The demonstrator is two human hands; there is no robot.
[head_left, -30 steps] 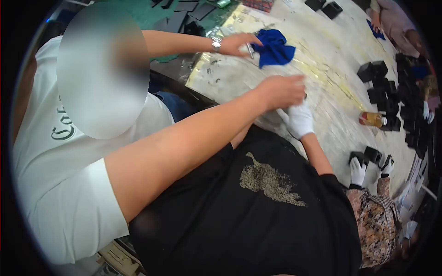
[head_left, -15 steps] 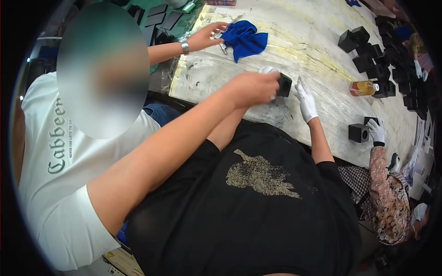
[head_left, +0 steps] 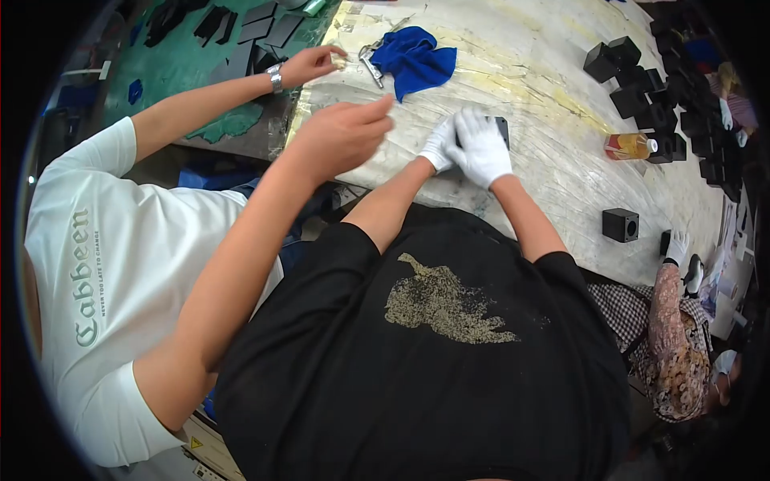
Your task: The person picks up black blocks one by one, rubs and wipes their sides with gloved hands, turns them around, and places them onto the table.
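Gloved fingers: those of the right hand (head_left: 484, 154) lie close together, slightly blurred, over the black block (head_left: 504, 128); the left hand (head_left: 438, 146) is drawn up beside them, its fingertips hidden. Whether either clamps the block cannot be told.
Black block, place: on the worktable (head_left: 553, 192), under and just to the right of the right fingers.
Nearer hand: right, laid over it; left hand on the opposite side, towards the co-worker.
Block, pointing: exposed edge runs away from the torso, roughly along the right fingers; holed face not seen.
Block, long axis: cannot be told, mostly covered.
Surroundings: blue cloth (head_left: 413, 60) beyond the hands; co-worker's raised hand (head_left: 343, 135) to the left, apart.
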